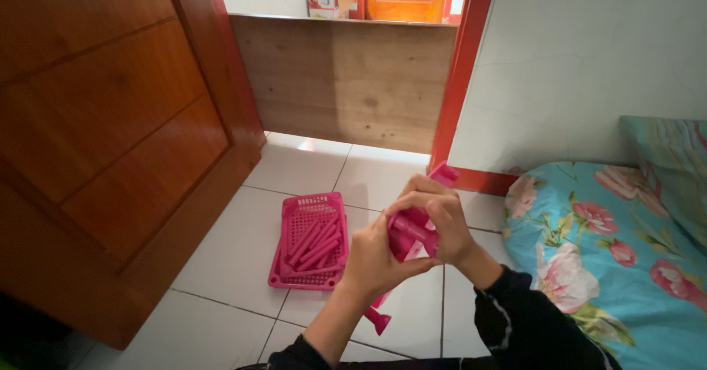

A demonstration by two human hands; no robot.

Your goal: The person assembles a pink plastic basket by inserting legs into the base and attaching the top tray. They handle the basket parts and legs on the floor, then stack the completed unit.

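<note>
Pink plastic rack pieces (411,235), a bundle of tubes and connectors, are sitting at the centre of the frame, gripped between both hands. The left hand (375,256) is closing around the bundle from below, fingers curled tight on it. The right hand (438,219) is wrapping over the top, fingers bent and pressing on the tubes. One pink end (444,173) is poking out above, another (378,320) below. Left of the hands, a pink perforated tray (309,241) holding loose pink tubes (317,246) is lying on the white tiled floor (236,252). A floral bedspread (611,259) is filling the lower right.
</note>
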